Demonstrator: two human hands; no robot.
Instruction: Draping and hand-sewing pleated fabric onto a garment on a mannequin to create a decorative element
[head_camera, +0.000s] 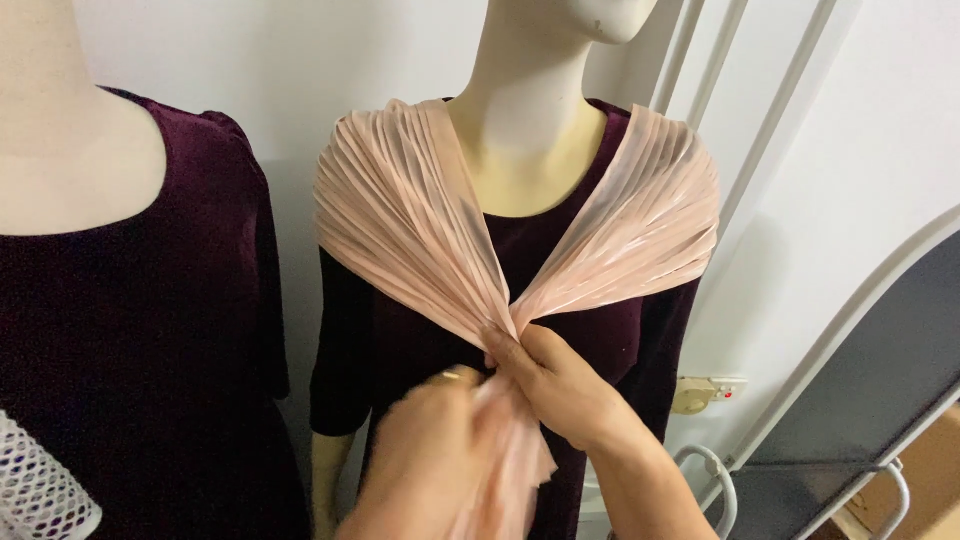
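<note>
- Scarf, pleated, pale pink, is lying over both shoulders of the middle mannequin, fanning wide at the shoulders and narrowing to one crossing point at the chest; the gather there is likely what is keeping the pleats spread above.
- Right hand is pinching the crossing point, thumb and fingers closed on the gathered fabric, seemingly pinning it against the chest so the two sides are not sliding apart.
- Left hand is sitting just below and left of the right one, blurred by motion; it is touching the hanging scarf ends, but I cannot tell how tightly it is gripping them. Something gold is showing on one finger, probably a ring.
- Loose scarf ends are hanging down between the two hands, near the bottom edge of the view.
- Dress, dark maroon velvet, is sitting under the scarf on the middle mannequin.
- Second mannequin is standing at left in a similar dark velvet dress, with a white mesh piece showing at the lower left corner; near, but not touching the hands.
- White wall is filling the far side; a wall socket is sitting at right.
- Grey board with a white frame is leaning at far right, well apart from the hands.
- Nothing is blocking the hands; only the scarf's own tail is crowding the gap between them.
</note>
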